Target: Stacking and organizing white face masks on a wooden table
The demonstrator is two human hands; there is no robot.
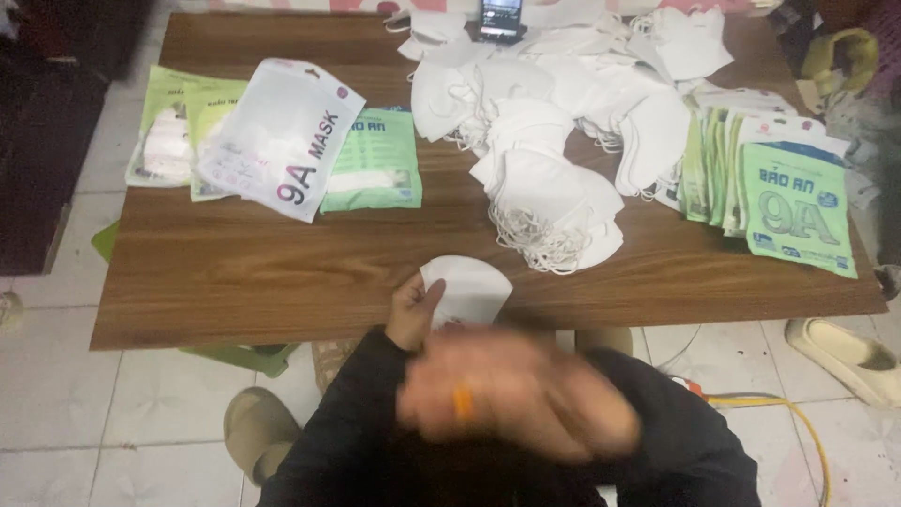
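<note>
Head view | left hand [413, 314] pinches curved white mask [466, 291] | right hand [516, 394] blurred, grip unclear

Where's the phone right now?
In the head view, the phone stands at the table's far edge, centre-right, just behind the pile of white masks.

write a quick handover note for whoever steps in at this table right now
Left hand: holds a white mask at the near table edge.
Right hand: blurred, close to camera; grip can't be told.
Loose masks heaped centre-right.
Flat pouches stacked at right.
Filled packs lie at left.
Done: several packs filled.
Left: most masks remain loose.
</note>
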